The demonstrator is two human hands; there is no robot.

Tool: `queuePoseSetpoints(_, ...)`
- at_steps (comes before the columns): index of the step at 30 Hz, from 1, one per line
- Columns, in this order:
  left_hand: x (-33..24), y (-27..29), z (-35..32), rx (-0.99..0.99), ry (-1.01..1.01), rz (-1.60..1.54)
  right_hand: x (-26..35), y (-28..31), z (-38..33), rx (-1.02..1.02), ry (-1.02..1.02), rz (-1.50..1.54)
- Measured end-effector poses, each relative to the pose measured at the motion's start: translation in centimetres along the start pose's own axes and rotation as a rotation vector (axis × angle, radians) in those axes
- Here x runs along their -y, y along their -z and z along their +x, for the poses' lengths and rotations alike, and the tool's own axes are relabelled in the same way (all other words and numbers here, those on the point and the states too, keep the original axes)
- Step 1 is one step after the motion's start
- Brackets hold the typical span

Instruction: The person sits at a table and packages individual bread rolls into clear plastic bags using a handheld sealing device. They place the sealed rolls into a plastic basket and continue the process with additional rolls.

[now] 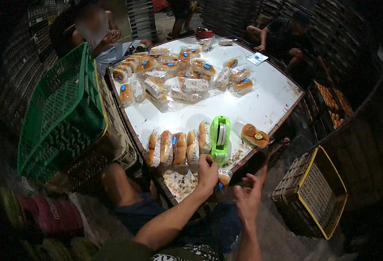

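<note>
My left hand [207, 176] is closed at the near edge of the table, just below a bright green tape dispenser [221, 141]. Beside its fingers, a bread roll in a clear bag [224, 176] hangs at the table's edge, and the hand appears to grip its wrapping. The exact grip is partly hidden. My right hand [249, 198] is held in the air to the right of that roll, fingers apart and holding nothing. A row of bagged rolls [179, 148] stands left of the dispenser. On its right lies another bagged bun [255, 135] with a yellow label.
Many bagged rolls [191, 71] are piled across the far half of the white table [261, 93]. Green crates [61, 117] are stacked at the left. A yellow-rimmed crate [315, 191] stands on the floor at right. Other people sit around the far side, near trays of bread [330, 100].
</note>
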State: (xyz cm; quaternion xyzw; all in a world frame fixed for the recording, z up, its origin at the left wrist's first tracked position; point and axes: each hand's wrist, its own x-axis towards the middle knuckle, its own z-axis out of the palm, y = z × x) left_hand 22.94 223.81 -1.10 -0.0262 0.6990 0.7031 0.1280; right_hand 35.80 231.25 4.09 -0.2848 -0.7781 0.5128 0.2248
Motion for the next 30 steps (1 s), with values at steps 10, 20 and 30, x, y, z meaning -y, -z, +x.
queuePoseSetpoints(10, 3.5, 0.8, -4.9, 0.047, 0.123, 0.047, -2.2, -2.3, 5.8, 0.285, 0.011, -0.164)
queuePoseSetpoints(20, 5.0, 2.3, -3.7, 0.065, 0.253, 0.029, -3.1, -7.0, 8.6, 0.157, -0.061, -0.569)
queuePoseSetpoints(30, 0.3, 4.9, -1.4, -0.046, 0.092, -0.405, -9.9, -6.2, 5.7, 0.687, -0.375, 0.174)
